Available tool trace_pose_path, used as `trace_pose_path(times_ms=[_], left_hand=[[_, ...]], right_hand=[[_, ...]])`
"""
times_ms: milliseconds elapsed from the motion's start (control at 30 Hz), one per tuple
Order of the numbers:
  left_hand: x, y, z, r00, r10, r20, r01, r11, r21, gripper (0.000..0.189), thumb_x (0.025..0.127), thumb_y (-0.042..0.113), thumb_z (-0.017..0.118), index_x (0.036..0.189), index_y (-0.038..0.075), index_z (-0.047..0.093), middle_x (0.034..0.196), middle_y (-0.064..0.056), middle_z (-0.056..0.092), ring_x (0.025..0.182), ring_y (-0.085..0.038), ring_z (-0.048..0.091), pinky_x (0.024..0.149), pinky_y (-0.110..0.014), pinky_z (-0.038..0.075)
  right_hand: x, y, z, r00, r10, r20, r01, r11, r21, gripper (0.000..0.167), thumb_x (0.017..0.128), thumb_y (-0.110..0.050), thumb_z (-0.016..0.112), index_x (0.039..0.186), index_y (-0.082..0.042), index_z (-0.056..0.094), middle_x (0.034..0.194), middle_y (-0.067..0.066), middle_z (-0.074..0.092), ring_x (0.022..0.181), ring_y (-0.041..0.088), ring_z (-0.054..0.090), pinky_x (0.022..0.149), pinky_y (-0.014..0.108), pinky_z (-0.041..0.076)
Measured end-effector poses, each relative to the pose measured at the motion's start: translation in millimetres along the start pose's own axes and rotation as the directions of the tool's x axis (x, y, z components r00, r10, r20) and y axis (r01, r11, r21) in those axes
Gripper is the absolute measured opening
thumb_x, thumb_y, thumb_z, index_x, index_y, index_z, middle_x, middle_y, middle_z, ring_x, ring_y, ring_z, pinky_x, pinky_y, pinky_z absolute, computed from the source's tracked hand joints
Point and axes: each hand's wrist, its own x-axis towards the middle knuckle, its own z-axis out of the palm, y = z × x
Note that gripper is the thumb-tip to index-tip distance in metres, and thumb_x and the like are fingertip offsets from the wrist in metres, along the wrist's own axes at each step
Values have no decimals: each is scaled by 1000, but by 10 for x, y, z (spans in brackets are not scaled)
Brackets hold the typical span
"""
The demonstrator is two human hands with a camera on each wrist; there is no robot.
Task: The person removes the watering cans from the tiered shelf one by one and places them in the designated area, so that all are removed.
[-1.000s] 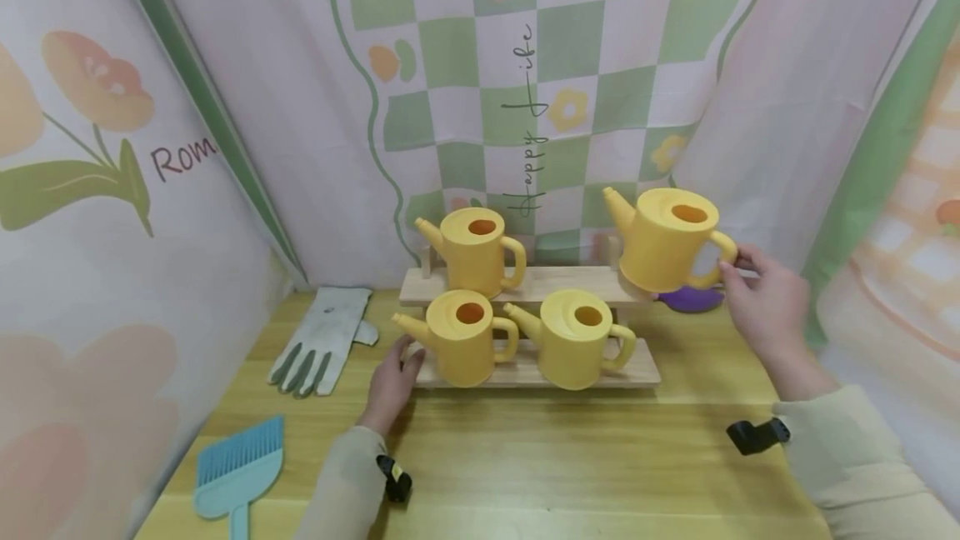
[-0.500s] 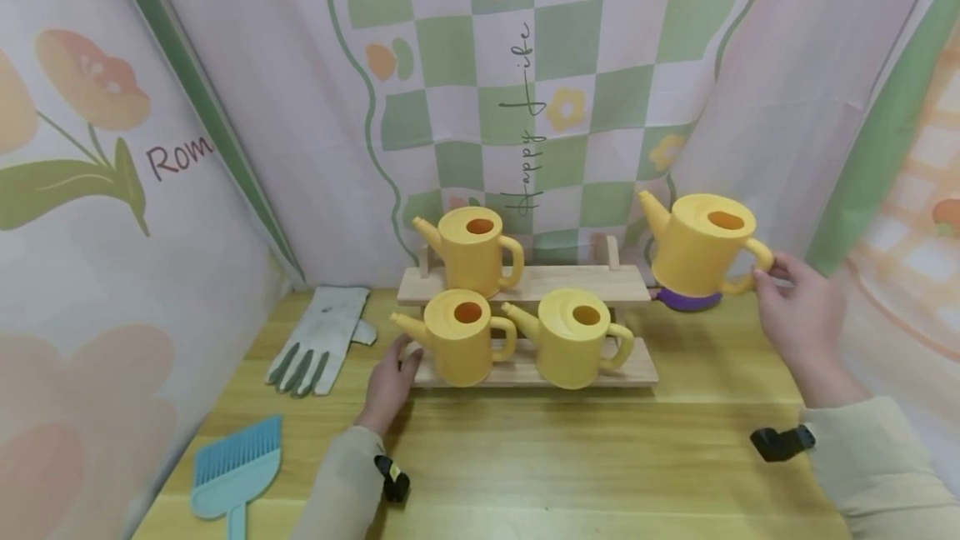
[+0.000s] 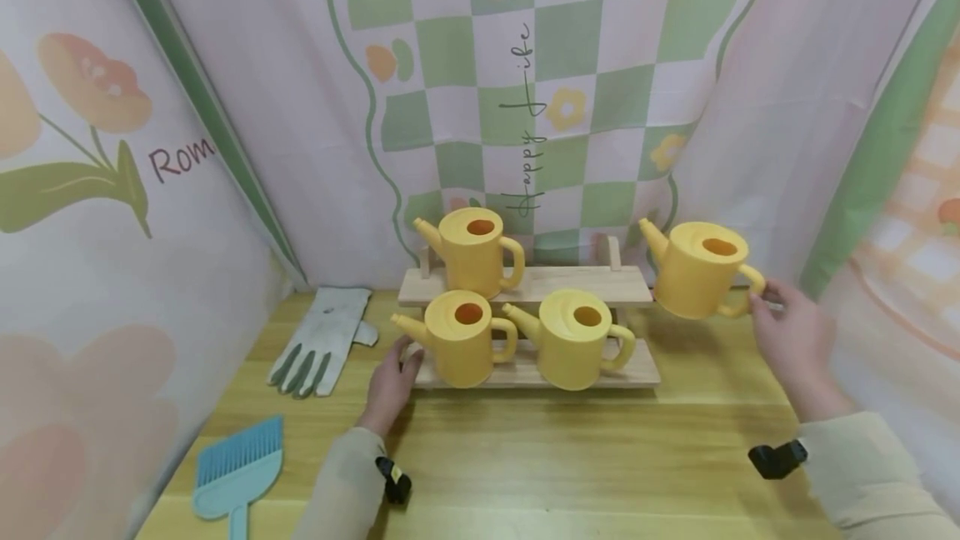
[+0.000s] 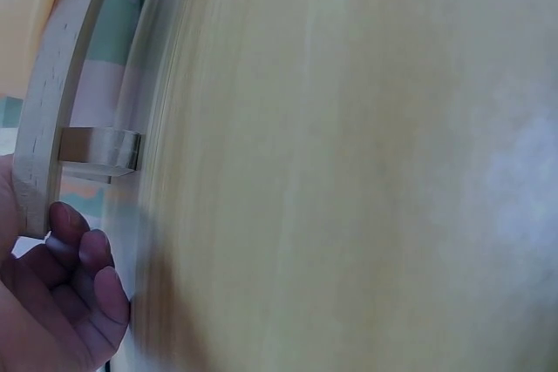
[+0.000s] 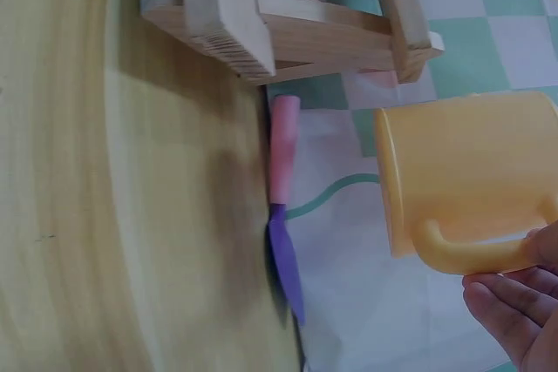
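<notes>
Across the green-and-white checked cloth (image 3: 566,40) you can read "Happy Life", running sideways; on the tulip-printed cloth (image 3: 75,273) to your left, "Rom". Yellow watering cans, count four. Your right hand (image 3: 795,336) pinches one spouted yellow can (image 3: 693,282) by its handle, off the wooden table (image 3: 562,457), just beside the shelf's right end. Two-tier pale wooden shelf (image 3: 585,277): upper can (image 3: 471,261), one; lower cans (image 3: 459,352), two. Your left hand (image 3: 390,382) grips the lower board's left end. Also one grey-white glove (image 3: 322,332), one light-blue brush (image 3: 240,473), one pink-handled purple trowel (image 5: 283,158).

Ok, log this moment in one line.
right hand: holds yellow cylindrical watering can by handle | left hand: grips wooden two-tier rack
</notes>
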Motion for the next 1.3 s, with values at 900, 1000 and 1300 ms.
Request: trace_pose_path(times_ms=[900, 1000, 1300], left_hand=[[-16, 12, -6, 1000, -12, -6, 12, 1000, -11, 54, 102, 42, 49, 146, 13, 43, 142, -23, 49, 122, -41, 52, 102, -56, 42], [-21, 18, -2, 1000, -13, -5, 13, 1000, -14, 54, 102, 42, 49, 147, 12, 42, 141, -23, 49, 121, -41, 53, 101, -56, 42], [-35, 38, -12, 1000, -24, -5, 24, 999, -25, 54, 102, 42, 48, 147, 13, 41, 143, -21, 48, 123, -40, 52, 101, -56, 42]], right_hand=[[-144, 381, 469, 999, -35, 35, 35, 999, 14, 27, 97, -10, 56, 115, 9, 60, 115, 35, 60, 89, 52, 64, 50, 13, 42], [-152, 419, 524, 999, -45, 31, 45, 999, 3, 30, 97, -10, 56, 118, 11, 58, 114, 34, 61, 89, 50, 65, 52, 9, 40], [-184, 465, 628, 999, -46, 14, 46, 999, 4, 29, 96, -8, 58, 117, 12, 59, 112, 32, 63, 91, 48, 66, 55, 5, 38]])
